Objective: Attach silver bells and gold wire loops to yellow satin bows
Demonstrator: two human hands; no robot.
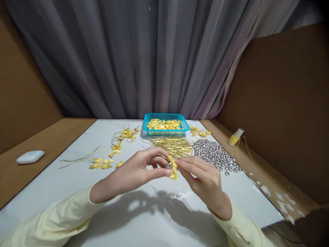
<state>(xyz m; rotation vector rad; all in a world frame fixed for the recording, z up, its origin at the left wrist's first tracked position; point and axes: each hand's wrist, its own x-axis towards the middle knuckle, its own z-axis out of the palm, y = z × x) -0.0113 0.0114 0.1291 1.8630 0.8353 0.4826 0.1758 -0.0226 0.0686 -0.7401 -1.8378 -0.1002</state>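
Observation:
Between my two hands, above the white tabletop (144, 219), is a yellow ribbon bow (174, 171) with a small silver bell (169, 166) against its left side. My left hand (146, 168) pinches the bow and bell between thumb and fingers. From the other side, the fingertips of my right hand (203, 175) press together on the bow's edge. A pile of gold twist ties (174, 146) lies just beyond my hands. Many silver bells (216, 154) are heaped to the right of it. Several loose yellow bows (100, 163) rest left of my left hand.
A blue basket (166, 132) of yellow bows stands at the back. Bows with gold loops (128, 133) lie beside it. Two gold ties (79, 159) and a white rounded object (30, 156) are at left. At right stands a spool of yellow thread (235, 138).

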